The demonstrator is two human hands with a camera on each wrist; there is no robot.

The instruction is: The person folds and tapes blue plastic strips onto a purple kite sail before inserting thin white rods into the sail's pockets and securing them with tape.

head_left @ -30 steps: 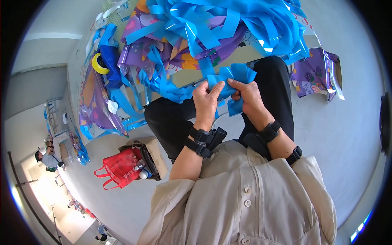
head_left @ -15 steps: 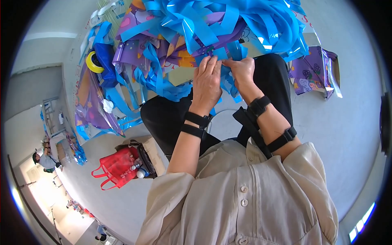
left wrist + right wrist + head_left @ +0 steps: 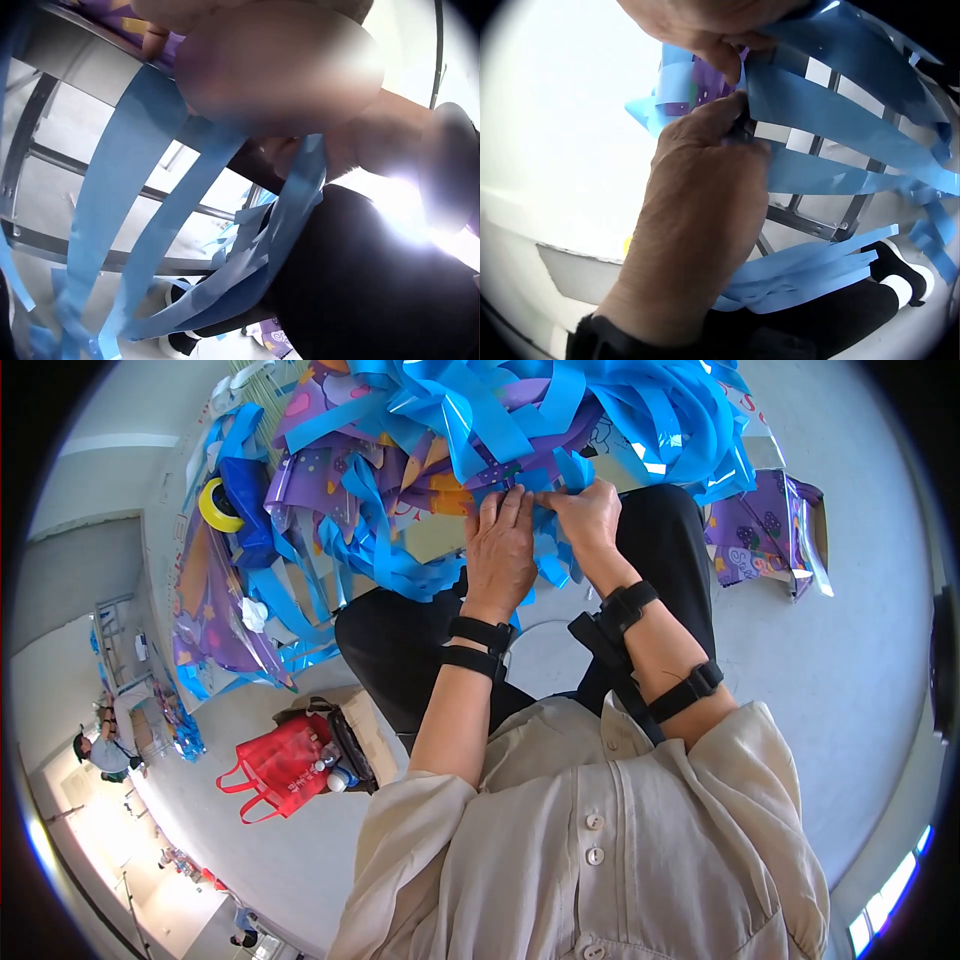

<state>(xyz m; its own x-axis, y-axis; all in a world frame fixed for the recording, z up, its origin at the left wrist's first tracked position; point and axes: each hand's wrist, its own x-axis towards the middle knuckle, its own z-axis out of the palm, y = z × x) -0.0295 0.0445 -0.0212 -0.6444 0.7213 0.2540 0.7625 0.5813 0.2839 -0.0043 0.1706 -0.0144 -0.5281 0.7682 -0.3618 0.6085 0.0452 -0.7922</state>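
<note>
In the head view both hands meet at the near edge of a table heaped with blue plastic strips. My left hand lies back up, its fingers fairly straight and pressing on a blue strip over purple printed film at that edge. Right beside it, my right hand pinches a blue strip between thumb and curled fingers. Several blue strip ends hang down below the hands in the left wrist view. The left hand is blurred there, and its palm side is hidden.
A yellow tape roll on a blue dispenser lies at the table's left. A red bag stands on the floor beside a cardboard box. A box with purple film is at the right. Metal bars run under the table.
Both hands moved forward from above the lap to the table edge, carrying the blue strip. The left hand turned back up and laid its fingers over the strip there.
</note>
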